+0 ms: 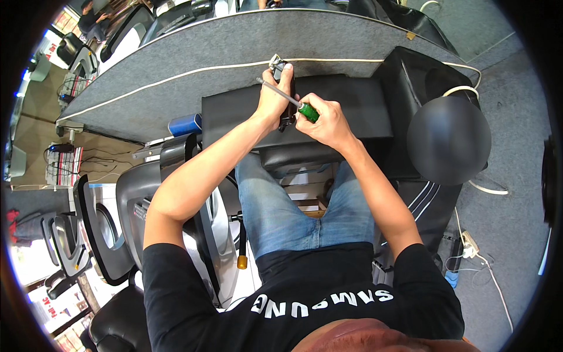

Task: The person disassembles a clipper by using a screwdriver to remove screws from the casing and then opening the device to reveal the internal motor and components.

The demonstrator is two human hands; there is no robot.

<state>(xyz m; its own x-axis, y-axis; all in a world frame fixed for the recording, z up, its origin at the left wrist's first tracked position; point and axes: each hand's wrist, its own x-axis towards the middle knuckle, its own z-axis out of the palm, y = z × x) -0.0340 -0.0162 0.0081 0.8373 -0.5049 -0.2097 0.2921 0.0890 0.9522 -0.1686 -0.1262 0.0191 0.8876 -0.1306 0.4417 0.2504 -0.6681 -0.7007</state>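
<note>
My left hand (273,101) is wrapped round a long, narrow black part (287,120) with a pale, metallic-looking end at its top; its exact kind I cannot make out. My right hand (329,122) grips the green handle of a screwdriver (309,112). The screwdriver's grey shaft slants up and left across my left hand, and its tip is beside that hand, apart from the black part's top end. Both hands are over a black padded seat (346,108) in front of my knees.
A curved grey partition (234,44) rises behind the seat, with a white cable (193,71) running along it. At right are a black padded armrest (410,76) and a round dark ball-like thing (448,141). Left stand black chairs (138,199) and a blue cylinder (185,125).
</note>
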